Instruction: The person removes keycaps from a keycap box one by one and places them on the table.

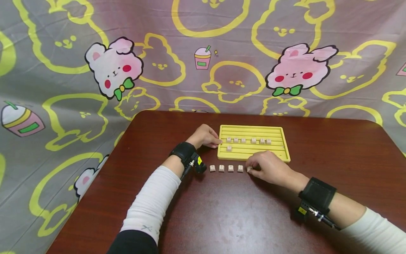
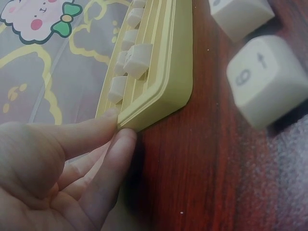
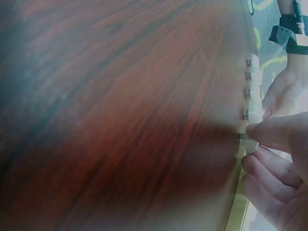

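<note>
A yellow ridged tray (image 1: 253,154) lies on the table, with several white keycaps (image 1: 243,140) in its middle row and one keycap (image 1: 229,148) in the row below. My left hand (image 1: 207,137) pinches the tray's left edge between thumb and fingers, as the left wrist view shows closely. In front of the tray, several loose keycaps (image 1: 221,168) stand in a line; one keycap (image 2: 267,79) bears a digit and an arrow. At the line's right end, my right hand (image 1: 268,166) pinches a keycap (image 3: 250,144) between thumb and fingertips, low at the table surface.
The dark red-brown wooden table (image 1: 228,215) stretches out to both sides and toward me. Behind it hangs a grey-pink cloth (image 1: 234,49) with cartoon prints, meeting the table's back edge. Both wrists wear black straps (image 1: 318,194) with small cameras.
</note>
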The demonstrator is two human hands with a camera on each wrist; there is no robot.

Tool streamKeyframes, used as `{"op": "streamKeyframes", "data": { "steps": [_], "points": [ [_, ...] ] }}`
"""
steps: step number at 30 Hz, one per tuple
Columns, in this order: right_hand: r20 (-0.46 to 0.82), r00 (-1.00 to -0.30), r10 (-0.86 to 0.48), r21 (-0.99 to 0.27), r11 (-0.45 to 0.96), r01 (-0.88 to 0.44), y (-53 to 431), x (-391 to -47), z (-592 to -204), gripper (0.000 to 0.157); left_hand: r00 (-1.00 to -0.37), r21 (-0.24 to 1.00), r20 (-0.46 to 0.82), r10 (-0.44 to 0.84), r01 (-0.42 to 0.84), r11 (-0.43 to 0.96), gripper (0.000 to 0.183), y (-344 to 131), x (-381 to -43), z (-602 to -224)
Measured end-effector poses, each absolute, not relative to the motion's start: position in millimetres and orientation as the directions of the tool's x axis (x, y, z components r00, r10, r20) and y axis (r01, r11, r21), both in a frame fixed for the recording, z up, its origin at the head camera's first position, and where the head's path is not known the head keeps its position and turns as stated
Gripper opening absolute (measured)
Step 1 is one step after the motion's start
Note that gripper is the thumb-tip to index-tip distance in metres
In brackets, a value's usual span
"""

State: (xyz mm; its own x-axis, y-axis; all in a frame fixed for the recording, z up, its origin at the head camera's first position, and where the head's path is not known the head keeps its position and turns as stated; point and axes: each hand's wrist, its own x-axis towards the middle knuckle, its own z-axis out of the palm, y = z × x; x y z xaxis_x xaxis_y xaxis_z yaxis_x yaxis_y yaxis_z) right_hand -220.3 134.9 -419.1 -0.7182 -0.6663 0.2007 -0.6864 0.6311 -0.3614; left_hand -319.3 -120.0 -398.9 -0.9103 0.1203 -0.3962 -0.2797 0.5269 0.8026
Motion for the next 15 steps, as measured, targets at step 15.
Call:
{"op": "streamKeyframes", "data": {
  "steps": [15],
  "points": [
    [0.189,-0.731,-0.656,-0.348,0.651,-0.675,134.5,-220.6,-419.2,0.015,-0.910,0.803,-0.398,0.121,-0.281,0.526,0.025,-120.1,-319.6,-398.7]
  ]
}}
